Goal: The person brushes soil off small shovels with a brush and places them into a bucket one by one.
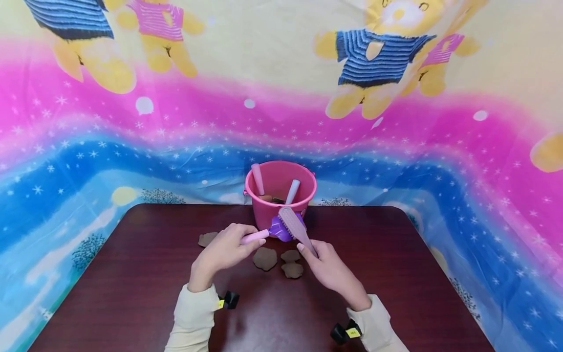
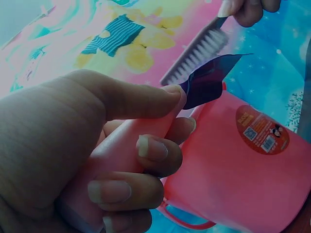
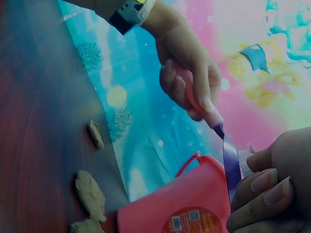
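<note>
My left hand point(image 1: 223, 248) grips the pink handle of a toy shovel point(image 1: 278, 229), thumb laid along the handle toward the purple blade. In my right hand point(image 1: 331, 270) is a mauve brush point(image 1: 292, 223), held by its handle. Its white bristles point(image 2: 206, 48) face the shovel's blade and overlap it in the head view. Both tools are up in front of a pink bucket point(image 1: 262, 211), hiding part of its wall. Beneath the hands, several flat brown clay-like pieces point(image 1: 265, 259) lie on the dark table.
Inside the bucket stand a pink handle point(image 1: 257, 179) and a pale lilac handle point(image 1: 292, 192). Another brown piece point(image 1: 207, 239) lies left, partly behind my left hand. A printed cloth point(image 1: 281, 122) with bears hangs around the table's point(image 1: 132, 293) back and sides.
</note>
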Demonstrator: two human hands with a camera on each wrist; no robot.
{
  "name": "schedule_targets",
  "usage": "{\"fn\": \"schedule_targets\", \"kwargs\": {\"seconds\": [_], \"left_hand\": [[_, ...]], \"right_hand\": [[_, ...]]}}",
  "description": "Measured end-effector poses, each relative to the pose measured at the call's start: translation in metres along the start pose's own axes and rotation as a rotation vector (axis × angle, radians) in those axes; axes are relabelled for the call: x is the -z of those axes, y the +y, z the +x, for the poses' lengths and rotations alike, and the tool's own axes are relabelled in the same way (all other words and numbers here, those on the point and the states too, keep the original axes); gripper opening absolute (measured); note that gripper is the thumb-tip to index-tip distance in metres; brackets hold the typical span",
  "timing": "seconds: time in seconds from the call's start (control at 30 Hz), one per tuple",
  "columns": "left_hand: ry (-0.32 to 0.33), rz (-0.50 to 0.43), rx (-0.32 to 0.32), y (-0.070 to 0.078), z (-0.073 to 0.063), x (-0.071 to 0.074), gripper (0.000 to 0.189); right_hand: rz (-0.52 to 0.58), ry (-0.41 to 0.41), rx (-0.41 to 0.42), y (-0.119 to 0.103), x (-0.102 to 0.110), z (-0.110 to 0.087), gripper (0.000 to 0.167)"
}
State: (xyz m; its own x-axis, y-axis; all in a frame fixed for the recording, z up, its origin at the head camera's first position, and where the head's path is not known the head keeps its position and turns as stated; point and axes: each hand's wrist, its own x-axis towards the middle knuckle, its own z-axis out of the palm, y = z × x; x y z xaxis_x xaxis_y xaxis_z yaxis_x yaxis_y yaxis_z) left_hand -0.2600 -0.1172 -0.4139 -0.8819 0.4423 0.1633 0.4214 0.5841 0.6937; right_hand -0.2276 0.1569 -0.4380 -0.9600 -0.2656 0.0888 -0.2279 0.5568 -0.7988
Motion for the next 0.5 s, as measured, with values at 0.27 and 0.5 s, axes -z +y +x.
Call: {"fn": "schedule_targets", "kwargs": {"seconds": [0.27,0.5], "left_hand": [[-0.005,0.035,0.007,0.002,0.001,-0.004,0.021],[0.005,0.037,0.009,0.002,0.0,-0.001,0.022]], "right_hand": [[0.005,-0.035,0.08,-0.007,-0.011,-0.001,0.025],[0.004,-0.041,0.077,-0.003,-0.013,0.002,0.031]]}}
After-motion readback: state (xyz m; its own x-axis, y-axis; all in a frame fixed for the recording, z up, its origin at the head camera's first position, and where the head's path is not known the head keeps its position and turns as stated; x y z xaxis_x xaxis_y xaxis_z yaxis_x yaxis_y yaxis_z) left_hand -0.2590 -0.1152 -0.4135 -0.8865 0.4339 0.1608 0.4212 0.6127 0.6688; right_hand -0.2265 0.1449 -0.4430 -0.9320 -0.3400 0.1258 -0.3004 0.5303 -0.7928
